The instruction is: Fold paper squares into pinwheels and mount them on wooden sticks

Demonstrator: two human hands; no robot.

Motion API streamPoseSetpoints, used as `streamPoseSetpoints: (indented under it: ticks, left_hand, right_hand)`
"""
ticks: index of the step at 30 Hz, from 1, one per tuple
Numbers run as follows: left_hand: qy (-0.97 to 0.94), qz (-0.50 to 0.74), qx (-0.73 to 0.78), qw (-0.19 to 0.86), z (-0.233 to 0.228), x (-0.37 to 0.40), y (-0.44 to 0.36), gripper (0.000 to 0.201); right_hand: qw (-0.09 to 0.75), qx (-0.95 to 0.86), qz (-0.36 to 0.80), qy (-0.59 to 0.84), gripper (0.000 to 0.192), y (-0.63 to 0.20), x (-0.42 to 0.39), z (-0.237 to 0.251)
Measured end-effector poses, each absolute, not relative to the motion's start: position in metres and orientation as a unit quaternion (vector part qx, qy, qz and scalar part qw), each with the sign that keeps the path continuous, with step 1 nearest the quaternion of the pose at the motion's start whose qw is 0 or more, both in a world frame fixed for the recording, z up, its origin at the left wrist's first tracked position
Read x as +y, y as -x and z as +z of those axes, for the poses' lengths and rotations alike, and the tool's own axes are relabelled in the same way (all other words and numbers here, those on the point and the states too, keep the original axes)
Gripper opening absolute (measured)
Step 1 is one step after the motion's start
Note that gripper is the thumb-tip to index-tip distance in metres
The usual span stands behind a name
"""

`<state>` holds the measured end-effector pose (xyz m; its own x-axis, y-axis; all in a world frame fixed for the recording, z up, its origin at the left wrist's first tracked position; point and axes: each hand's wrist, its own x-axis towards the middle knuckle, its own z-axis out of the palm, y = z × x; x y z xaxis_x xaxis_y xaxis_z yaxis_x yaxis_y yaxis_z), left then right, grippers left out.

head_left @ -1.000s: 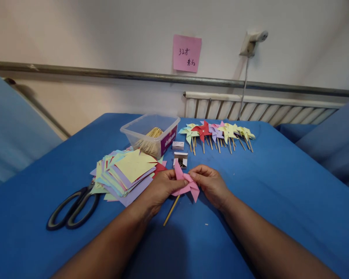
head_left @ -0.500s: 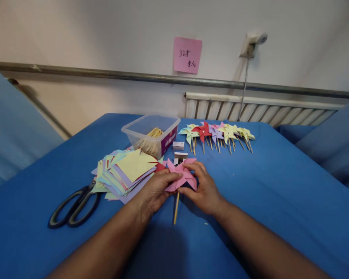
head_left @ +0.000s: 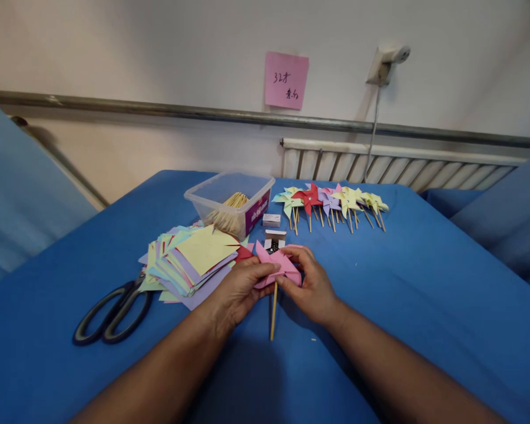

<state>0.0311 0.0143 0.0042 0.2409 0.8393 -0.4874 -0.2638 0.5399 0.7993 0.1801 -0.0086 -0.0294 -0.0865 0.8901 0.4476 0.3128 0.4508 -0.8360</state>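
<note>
A pink paper pinwheel (head_left: 277, 263) on a thin wooden stick (head_left: 273, 311) is held between both hands above the blue table (head_left: 424, 294). My left hand (head_left: 238, 288) pinches the pinwheel's left side. On its right side my right hand (head_left: 311, 285) curls its fingers around the paper. The stick points down toward me, nearly upright in the picture.
A stack of coloured paper squares (head_left: 194, 259) lies left of my hands, with black scissors (head_left: 110, 315) further left. Behind stand a clear tub of sticks (head_left: 229, 203), two small white boxes (head_left: 274, 238), and a row of finished pinwheels (head_left: 331, 203).
The pinwheel has been turned in my hands: its stick swung from slanting down-left to nearly straight down. My right hand moved in closer and wrapped around the paper's right side.
</note>
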Motion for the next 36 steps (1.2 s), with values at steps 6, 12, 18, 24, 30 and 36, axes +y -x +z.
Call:
streamPoseSetpoints:
  ticks: [6,12,18,24,30,36]
  left_hand:
    - [-0.315,0.395,0.463,0.728,0.004,0.01,-0.035,0.015]
    - [-0.303,0.388,0.471,0.732,0.005,0.008,-0.035,0.016]
    - [-0.312,0.434,0.46,0.709,0.003,0.015,-0.033,0.021]
    - [-0.347,0.448,0.46,0.684,0.003,0.019,-0.03,0.026]
    - [-0.373,0.422,0.449,0.694,0.007,0.015,-0.032,0.019]
    - [-0.4,0.429,0.453,0.672,0.004,0.016,-0.03,0.022]
  right_hand:
    - [0.481,-0.697,0.264,0.462,0.056,-0.177,-0.011,-0.034]
    - [0.498,-0.691,0.266,0.452,0.049,-0.178,-0.011,-0.035]
    - [0.548,-0.582,0.409,0.44,0.062,-0.176,-0.011,-0.034]
    - [0.545,-0.503,0.479,0.469,0.026,-0.178,-0.006,-0.035]
    - [0.542,-0.502,0.475,0.478,0.029,-0.18,-0.004,-0.034]
    - [0.573,-0.466,0.504,0.447,0.029,-0.179,-0.007,-0.027]
